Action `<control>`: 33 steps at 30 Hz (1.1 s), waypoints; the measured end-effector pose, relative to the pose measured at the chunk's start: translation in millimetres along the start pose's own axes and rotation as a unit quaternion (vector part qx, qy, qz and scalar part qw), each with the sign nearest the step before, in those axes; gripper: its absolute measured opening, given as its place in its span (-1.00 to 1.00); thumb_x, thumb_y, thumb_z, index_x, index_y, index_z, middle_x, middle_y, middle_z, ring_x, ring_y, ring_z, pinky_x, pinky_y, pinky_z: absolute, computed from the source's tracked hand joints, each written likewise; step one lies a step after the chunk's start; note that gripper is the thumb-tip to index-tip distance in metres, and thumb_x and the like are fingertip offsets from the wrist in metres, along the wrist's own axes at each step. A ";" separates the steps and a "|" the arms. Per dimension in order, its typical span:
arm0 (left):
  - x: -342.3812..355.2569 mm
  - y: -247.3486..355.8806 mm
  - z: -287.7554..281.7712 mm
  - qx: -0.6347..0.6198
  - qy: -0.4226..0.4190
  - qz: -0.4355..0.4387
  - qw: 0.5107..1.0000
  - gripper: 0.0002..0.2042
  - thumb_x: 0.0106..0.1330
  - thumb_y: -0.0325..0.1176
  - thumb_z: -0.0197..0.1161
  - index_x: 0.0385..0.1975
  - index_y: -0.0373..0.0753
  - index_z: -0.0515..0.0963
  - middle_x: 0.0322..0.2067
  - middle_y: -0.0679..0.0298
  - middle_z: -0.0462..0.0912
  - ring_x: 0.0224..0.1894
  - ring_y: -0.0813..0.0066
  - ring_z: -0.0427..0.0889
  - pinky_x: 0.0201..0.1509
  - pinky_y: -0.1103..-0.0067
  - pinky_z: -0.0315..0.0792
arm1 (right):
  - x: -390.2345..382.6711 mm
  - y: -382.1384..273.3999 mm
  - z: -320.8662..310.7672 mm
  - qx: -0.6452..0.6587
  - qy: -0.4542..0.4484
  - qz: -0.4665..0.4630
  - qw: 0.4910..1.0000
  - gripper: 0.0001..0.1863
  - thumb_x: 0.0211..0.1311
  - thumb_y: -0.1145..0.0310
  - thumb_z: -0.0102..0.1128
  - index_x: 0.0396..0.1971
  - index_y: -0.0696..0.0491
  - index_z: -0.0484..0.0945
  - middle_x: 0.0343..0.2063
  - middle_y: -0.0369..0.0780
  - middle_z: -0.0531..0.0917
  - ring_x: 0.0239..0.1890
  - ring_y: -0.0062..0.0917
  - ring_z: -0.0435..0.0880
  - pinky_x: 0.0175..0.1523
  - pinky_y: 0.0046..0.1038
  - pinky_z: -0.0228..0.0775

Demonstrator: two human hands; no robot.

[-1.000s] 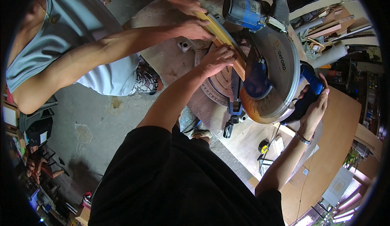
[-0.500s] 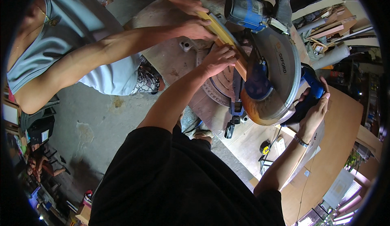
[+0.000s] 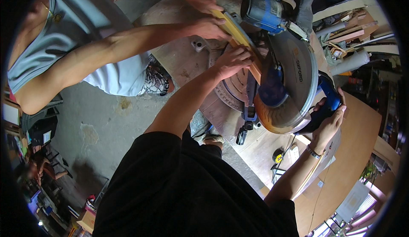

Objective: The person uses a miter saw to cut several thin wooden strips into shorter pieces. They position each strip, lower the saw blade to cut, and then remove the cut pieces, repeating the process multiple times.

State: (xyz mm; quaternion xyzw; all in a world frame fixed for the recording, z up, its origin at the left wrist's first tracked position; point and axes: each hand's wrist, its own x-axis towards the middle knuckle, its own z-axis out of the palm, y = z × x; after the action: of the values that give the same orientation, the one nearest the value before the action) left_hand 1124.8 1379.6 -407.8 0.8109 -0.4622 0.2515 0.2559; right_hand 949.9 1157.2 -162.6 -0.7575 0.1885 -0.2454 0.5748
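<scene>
A mitre saw [image 3: 303, 62] with a silver upper guard and a tinted clear lower guard [image 3: 272, 115] stands on the workbench. My right hand [image 3: 331, 118] is closed round its blue and black handle [image 3: 329, 95]. Against the saw's fence lies a length of wood [image 3: 255, 70], its near end running under the guard. My left hand [image 3: 233, 61] grips this wood close to the guard, fingers curled over it. Farther along, a co-worker's two hands [image 3: 211, 28] hold the same length. The guard hides the blade's edge and where it meets the wood.
A co-worker in a grey sleeveless top [image 3: 85, 28] stands at the left. On the bench near my right forearm lie a yellow and black tape measure [image 3: 277, 156] and a cord. A large wooden panel [image 3: 353, 152] is at the right; offcuts [image 3: 353, 30] are piled at the far right.
The whole view has shifted slightly, so the saw and wood appear a little farther right. Both my hands and the co-worker's keep their holds.
</scene>
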 end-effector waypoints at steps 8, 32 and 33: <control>-1.2 -1.2 2.5 0.011 -0.010 0.005 1.000 -0.65 0.10 -0.19 0.36 -0.08 -0.05 0.60 -0.07 0.45 0.54 0.07 0.41 0.48 0.34 0.48 0.37 | -5.4 6.7 0.5 0.019 0.006 -0.022 1.000 -0.42 0.65 -0.01 -0.43 0.28 0.12 0.36 -0.47 -0.17 0.58 -0.50 -0.56 0.53 -0.38 -0.57 0.40; -4.3 -4.9 8.0 0.000 -0.040 -0.003 0.999 -0.64 0.08 -0.32 0.39 -0.06 0.00 0.63 0.00 0.47 0.52 0.17 0.33 0.46 0.23 0.51 0.50 | -17.3 33.9 -10.7 0.044 0.002 -0.043 0.998 -0.42 0.65 -0.01 -0.40 0.30 0.12 0.33 -0.43 -0.14 0.58 -0.49 -0.52 0.53 -0.34 -0.52 0.42; -4.3 -4.5 8.1 -0.010 -0.038 -0.007 0.999 -0.64 0.08 -0.33 0.39 -0.05 0.00 0.63 0.00 0.48 0.52 0.17 0.33 0.45 0.23 0.51 0.50 | -18.0 34.0 -10.5 0.046 0.002 -0.043 0.998 -0.42 0.65 -0.02 -0.40 0.30 0.11 0.34 -0.44 -0.14 0.58 -0.49 -0.52 0.53 -0.34 -0.52 0.42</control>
State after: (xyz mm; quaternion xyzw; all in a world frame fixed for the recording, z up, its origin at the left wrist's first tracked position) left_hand 1128.2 1379.0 -417.4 0.8202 -0.4687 0.2145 0.2481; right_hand 929.1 1150.1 -195.9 -0.7370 0.1459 -0.2798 0.5977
